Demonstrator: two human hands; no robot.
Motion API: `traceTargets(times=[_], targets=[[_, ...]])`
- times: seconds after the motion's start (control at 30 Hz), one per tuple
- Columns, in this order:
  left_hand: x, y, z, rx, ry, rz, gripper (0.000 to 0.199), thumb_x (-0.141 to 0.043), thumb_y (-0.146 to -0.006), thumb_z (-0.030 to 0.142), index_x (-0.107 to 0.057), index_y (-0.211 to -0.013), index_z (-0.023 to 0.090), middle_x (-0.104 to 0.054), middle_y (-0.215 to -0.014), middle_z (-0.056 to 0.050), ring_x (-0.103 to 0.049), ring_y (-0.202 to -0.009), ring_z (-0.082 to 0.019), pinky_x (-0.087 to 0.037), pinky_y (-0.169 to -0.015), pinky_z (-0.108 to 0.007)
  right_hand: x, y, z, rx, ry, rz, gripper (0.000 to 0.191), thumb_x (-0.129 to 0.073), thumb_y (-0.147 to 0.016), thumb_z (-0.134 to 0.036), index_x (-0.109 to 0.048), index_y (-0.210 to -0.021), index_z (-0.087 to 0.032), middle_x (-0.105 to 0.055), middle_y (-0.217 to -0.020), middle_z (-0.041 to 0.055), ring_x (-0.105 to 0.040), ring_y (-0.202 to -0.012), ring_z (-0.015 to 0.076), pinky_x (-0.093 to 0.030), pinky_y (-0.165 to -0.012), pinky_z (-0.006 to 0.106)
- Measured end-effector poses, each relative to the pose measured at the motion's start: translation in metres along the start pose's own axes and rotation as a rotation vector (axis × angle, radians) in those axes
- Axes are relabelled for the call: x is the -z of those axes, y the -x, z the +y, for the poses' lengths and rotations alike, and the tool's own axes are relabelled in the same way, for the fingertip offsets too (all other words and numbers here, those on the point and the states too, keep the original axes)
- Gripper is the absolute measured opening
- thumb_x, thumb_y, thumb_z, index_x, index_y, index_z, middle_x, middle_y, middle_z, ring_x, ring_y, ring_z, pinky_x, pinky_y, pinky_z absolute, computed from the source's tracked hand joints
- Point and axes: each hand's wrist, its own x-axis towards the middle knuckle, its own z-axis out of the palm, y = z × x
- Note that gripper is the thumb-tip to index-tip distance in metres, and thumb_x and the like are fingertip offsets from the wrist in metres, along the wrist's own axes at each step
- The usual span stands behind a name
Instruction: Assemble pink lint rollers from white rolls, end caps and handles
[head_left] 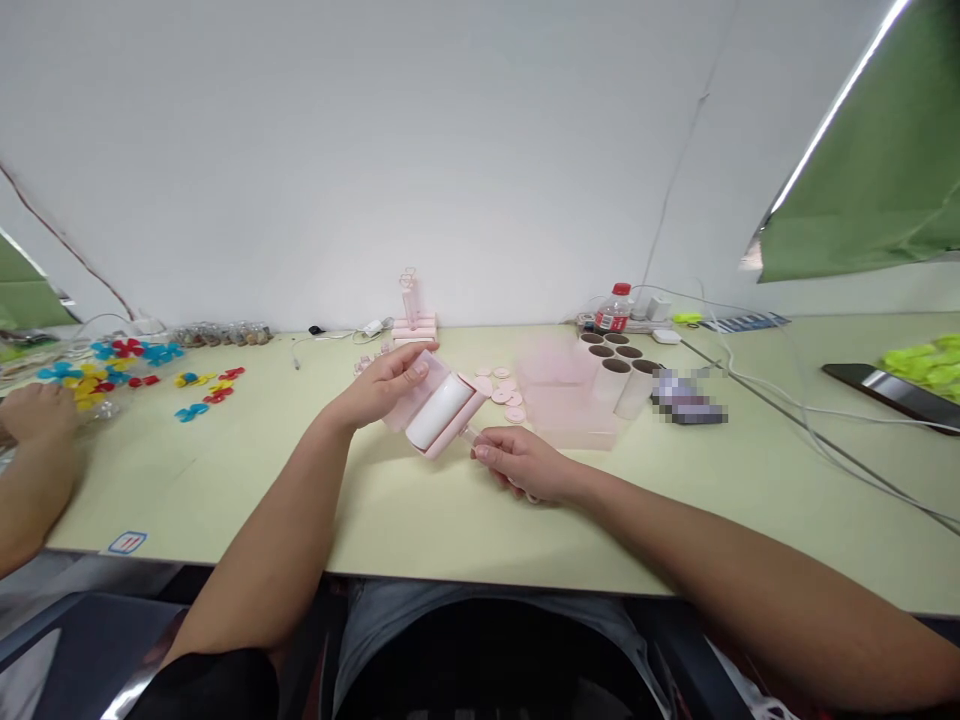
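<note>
A lint roller with a white paper roll and a pink frame is tilted above the table in front of me. My right hand is closed round its handle, hiding most of the grip. On the roll's far left side, a translucent pink cover is pinched between the thumb and fingers of my left hand. Whether the cover is hooked to the frame I cannot tell. Just behind the roller lie several round pink discs. Pink translucent covers are piled to their right.
Several white paper rolls stand upright at the right, before a red-capped bottle. Pink roller parts stand against the wall. Cables and a phone lie farther right. At the left, another person's hand is beside colourful propeller pieces.
</note>
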Motion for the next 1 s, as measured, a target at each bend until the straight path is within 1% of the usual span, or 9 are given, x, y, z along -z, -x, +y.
traceTargets(times=[0.23, 0.4, 0.6, 0.8, 0.87, 1.0], targets=[[-0.005, 0.000, 0.002, -0.005, 0.006, 0.006, 0.056, -0.054, -0.088, 0.057, -0.057, -0.132, 0.024, -0.065, -0.104, -0.006, -0.060, -0.093, -0.022, -0.050, -0.076, -0.030, 0.000, -0.001, 0.001, -0.020, -0.020, 0.011, 0.036, -0.050, -0.091, -0.056, -0.046, -0.082, -0.022, -0.049, -0.061, -0.0070, -0.042, -0.040, 0.0052, -0.026, -0.030, 0.015], [-0.010, -0.001, 0.001, -0.007, 0.051, -0.034, 0.056, -0.054, -0.088, 0.058, -0.055, -0.133, 0.025, -0.064, -0.111, -0.007, -0.060, -0.096, -0.022, -0.050, -0.077, -0.029, 0.000, -0.002, 0.003, -0.015, -0.034, 0.013, 0.037, -0.049, -0.092, -0.057, -0.046, -0.083, -0.022, -0.049, -0.060, -0.0071, -0.042, -0.040, 0.0055, -0.025, -0.029, 0.015], [-0.012, -0.002, -0.003, 0.001, 0.104, -0.047, 0.056, -0.055, -0.087, 0.057, -0.054, -0.134, 0.026, -0.064, -0.115, -0.006, -0.061, -0.098, -0.023, -0.050, -0.078, -0.030, 0.000, -0.002, 0.003, -0.013, -0.033, 0.009, 0.035, -0.048, -0.093, -0.055, -0.045, -0.082, -0.022, -0.049, -0.061, -0.0069, -0.042, -0.040, 0.0058, -0.026, -0.029, 0.015], [-0.014, 0.000, -0.004, -0.006, 0.110, -0.084, 0.056, -0.058, -0.086, 0.055, -0.056, -0.134, 0.025, -0.066, -0.112, -0.007, -0.062, -0.096, -0.023, -0.049, -0.077, -0.031, -0.001, -0.001, 0.001, -0.014, -0.017, 0.007, 0.034, -0.048, -0.094, -0.054, -0.044, -0.081, -0.022, -0.049, -0.061, -0.0067, -0.043, -0.040, 0.0059, -0.027, -0.030, 0.015], [-0.017, 0.000, -0.005, -0.010, 0.110, -0.115, 0.056, -0.058, -0.087, 0.054, -0.055, -0.134, 0.024, -0.066, -0.112, -0.007, -0.062, -0.097, -0.023, -0.049, -0.078, -0.031, -0.001, -0.001, 0.000, -0.010, -0.017, 0.005, 0.033, -0.047, -0.094, -0.053, -0.045, -0.081, -0.022, -0.049, -0.061, -0.0068, -0.043, -0.040, 0.0060, -0.028, -0.029, 0.015], [-0.026, -0.001, -0.007, -0.012, 0.095, -0.156, 0.059, -0.054, -0.089, 0.055, -0.050, -0.138, 0.023, -0.064, -0.118, -0.008, -0.061, -0.102, -0.025, -0.049, -0.080, -0.031, -0.001, -0.001, 0.000, -0.021, -0.017, 0.005, 0.031, -0.047, -0.095, -0.051, -0.045, -0.082, -0.022, -0.049, -0.060, -0.0073, -0.043, -0.039, 0.0060, -0.028, -0.028, 0.014]])
